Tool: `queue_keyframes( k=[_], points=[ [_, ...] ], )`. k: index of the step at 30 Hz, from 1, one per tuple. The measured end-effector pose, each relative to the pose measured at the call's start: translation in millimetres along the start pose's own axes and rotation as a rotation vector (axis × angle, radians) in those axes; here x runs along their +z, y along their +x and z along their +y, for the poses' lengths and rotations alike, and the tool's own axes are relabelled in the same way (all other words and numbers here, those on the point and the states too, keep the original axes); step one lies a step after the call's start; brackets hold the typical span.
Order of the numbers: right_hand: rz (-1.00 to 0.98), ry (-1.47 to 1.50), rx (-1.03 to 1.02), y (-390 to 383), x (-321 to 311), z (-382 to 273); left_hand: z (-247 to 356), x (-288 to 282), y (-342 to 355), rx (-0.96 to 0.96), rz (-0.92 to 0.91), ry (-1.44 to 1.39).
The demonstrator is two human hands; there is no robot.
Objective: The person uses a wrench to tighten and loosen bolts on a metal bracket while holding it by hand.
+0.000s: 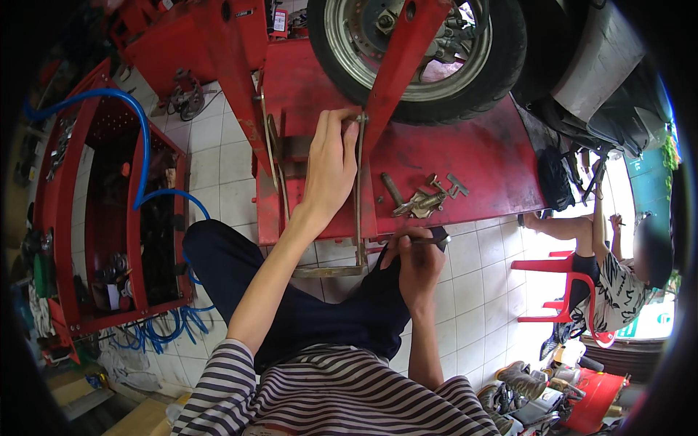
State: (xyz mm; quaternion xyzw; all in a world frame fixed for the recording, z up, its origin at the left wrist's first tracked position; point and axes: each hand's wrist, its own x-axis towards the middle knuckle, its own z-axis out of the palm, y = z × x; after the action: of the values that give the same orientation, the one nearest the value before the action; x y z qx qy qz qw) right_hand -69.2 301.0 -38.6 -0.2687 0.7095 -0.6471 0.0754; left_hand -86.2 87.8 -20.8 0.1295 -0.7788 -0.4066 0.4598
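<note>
My left hand point(333, 163) reaches to a red steel post point(396, 73), its fingers bent together at the upper end of a thin U-shaped metal bar point(327, 272), beside a bolt head point(363, 117). What its fingertips pinch is hidden. My right hand point(418, 272), low at the platform's front edge, is closed around a dark tool with a silver tip point(446, 238); its exact kind is unclear. Just beyond it, several worn metal parts point(422, 202) and a short cylindrical piece point(391, 187) lie on the red lift platform point(465, 163).
A motorcycle wheel point(472, 102) stands on the platform's far side. On the left is a red tool cart point(163, 145) with a blue air hose point(143, 145). Another person point(618, 291) sits on a red chair point(556, 291) at right. Mechanical parts point(523, 392) lie at lower right.
</note>
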Motion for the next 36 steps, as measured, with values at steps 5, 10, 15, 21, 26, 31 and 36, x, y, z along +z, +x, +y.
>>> queue_keyframes(
  k=[5, 10, 15, 21, 26, 31, 36],
  points=[
    [-0.067, -0.022, -0.033, -5, 2, 5, -1, 0, 5, 0.006, -0.035, 0.088],
    [-0.087, -0.021, -0.022, -8, 0, 8, -1, -3, 7, 0.031, -0.077, 0.152],
    [-0.084, -0.021, -0.034, -10, -1, 11, 1, -4, 11, 0.084, -0.133, 0.248],
    [-0.085, 0.015, -0.029, -11, 3, 9, 0, -3, 14, 0.038, -0.103, 0.221],
    [-0.14, -0.016, -0.059, -12, 1, 13, -3, -8, 24, -0.346, -0.301, 0.037],
    [-0.142, -0.013, -0.042, -15, 3, 13, -3, -11, 16, -0.371, -0.299, 0.014],
    [-0.139, -0.038, -0.045, -16, 3, 12, -3, -6, 12, -0.076, -0.159, 0.022]
  ],
)
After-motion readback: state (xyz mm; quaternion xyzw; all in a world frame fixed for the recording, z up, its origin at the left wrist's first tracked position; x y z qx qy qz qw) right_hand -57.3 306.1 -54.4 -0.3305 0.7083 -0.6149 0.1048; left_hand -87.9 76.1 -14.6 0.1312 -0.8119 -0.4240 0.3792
